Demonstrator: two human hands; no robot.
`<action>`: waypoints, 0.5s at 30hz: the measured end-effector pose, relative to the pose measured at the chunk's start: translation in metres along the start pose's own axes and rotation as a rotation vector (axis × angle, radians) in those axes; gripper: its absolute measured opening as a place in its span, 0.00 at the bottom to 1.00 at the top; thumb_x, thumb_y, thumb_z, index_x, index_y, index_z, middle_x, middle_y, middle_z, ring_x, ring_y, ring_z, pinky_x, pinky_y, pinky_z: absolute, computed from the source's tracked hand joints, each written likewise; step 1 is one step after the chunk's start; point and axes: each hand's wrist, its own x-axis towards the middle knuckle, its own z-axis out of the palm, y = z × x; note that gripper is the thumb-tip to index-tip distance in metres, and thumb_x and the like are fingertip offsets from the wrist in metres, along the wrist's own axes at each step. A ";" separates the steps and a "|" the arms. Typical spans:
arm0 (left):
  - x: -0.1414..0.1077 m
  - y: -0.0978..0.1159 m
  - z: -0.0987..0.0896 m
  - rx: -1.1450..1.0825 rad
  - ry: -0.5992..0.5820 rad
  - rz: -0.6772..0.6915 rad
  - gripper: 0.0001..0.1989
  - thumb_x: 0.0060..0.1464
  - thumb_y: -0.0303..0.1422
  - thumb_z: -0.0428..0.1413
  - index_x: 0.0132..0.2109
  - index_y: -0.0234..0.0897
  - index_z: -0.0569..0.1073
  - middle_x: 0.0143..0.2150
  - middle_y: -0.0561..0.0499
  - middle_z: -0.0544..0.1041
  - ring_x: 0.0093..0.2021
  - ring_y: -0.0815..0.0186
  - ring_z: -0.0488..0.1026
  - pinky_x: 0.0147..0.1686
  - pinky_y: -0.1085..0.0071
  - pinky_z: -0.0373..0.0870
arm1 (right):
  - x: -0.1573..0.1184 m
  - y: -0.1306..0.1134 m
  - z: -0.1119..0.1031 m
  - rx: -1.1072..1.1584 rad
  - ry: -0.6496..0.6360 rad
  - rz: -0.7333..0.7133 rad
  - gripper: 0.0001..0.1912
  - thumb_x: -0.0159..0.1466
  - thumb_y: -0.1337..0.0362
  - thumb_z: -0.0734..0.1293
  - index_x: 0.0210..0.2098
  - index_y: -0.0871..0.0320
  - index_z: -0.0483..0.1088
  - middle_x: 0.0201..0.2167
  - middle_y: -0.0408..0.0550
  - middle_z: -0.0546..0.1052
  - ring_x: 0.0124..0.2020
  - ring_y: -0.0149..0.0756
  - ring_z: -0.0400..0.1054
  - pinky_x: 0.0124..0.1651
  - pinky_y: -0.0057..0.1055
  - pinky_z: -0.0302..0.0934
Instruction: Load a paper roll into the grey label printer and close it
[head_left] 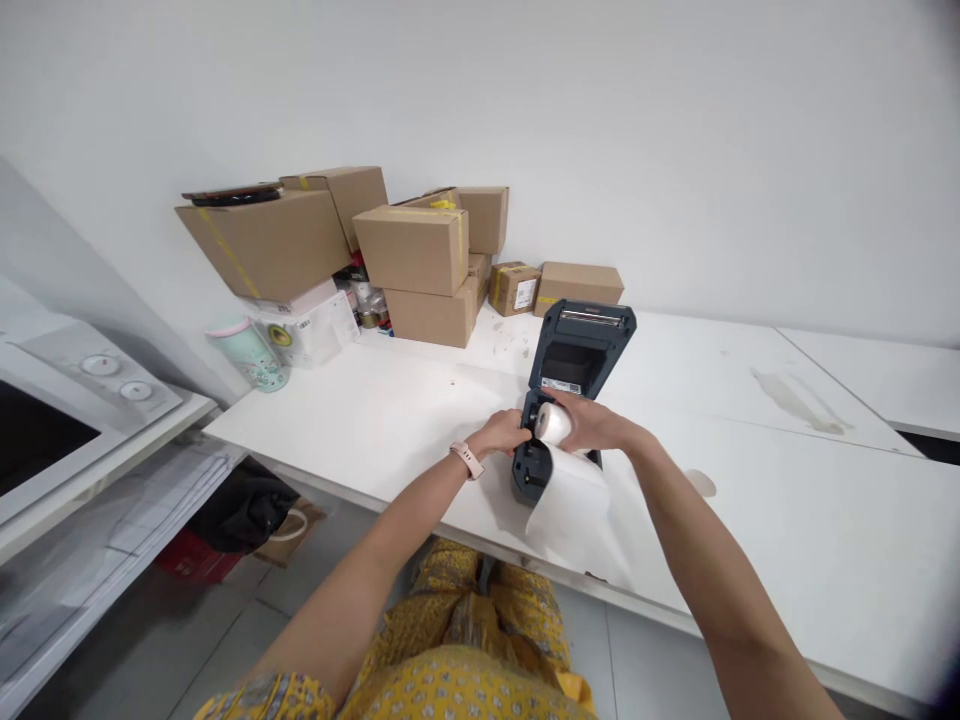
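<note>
A dark label printer (583, 345) stands on the white table with its lid raised. My right hand (589, 420) is wrapped round a white paper roll (553, 424) inside the printer's open body. From the roll a wide strip of white paper (574, 505) hangs over the printer's front and onto the table. My left hand (504, 432), with a pale pink band at the wrist, has its fingers closed at the printer's left side, by the roll; its fingertips press on the printer's edge.
Cardboard boxes (411, 250) are stacked at the back left of the table (337, 420). Two smaller boxes (581, 288) stand behind the printer. A mint tumbler (251, 355) is by a white box at the left. A microwave (82, 390) is at the far left.
</note>
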 end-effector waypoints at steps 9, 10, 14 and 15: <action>0.001 -0.001 0.000 0.029 -0.016 0.045 0.10 0.47 0.29 0.50 0.37 0.34 0.72 0.20 0.53 0.73 0.19 0.65 0.72 0.22 0.74 0.66 | -0.130 0.035 -0.051 0.535 0.370 0.218 0.35 0.52 0.58 0.73 0.58 0.47 0.62 0.57 0.51 0.72 0.52 0.49 0.70 0.45 0.33 0.70; 0.001 -0.001 0.000 0.039 -0.018 0.045 0.09 0.47 0.29 0.50 0.37 0.34 0.72 0.20 0.53 0.72 0.19 0.64 0.72 0.22 0.73 0.66 | -0.133 0.047 -0.051 0.524 0.400 0.258 0.34 0.52 0.59 0.73 0.57 0.46 0.62 0.55 0.50 0.73 0.51 0.47 0.71 0.42 0.32 0.70; 0.002 0.001 0.000 0.050 -0.011 0.037 0.10 0.47 0.29 0.50 0.38 0.34 0.72 0.22 0.52 0.74 0.18 0.65 0.71 0.21 0.74 0.65 | -0.112 0.096 -0.039 0.414 0.415 0.284 0.32 0.48 0.64 0.70 0.54 0.51 0.64 0.52 0.50 0.73 0.50 0.45 0.70 0.44 0.33 0.68; 0.001 0.002 0.000 0.048 -0.009 0.033 0.11 0.47 0.29 0.51 0.38 0.34 0.72 0.23 0.53 0.74 0.18 0.66 0.71 0.21 0.74 0.65 | -0.103 0.106 -0.034 0.378 0.398 0.272 0.32 0.48 0.64 0.69 0.54 0.52 0.65 0.52 0.51 0.73 0.50 0.46 0.69 0.46 0.34 0.67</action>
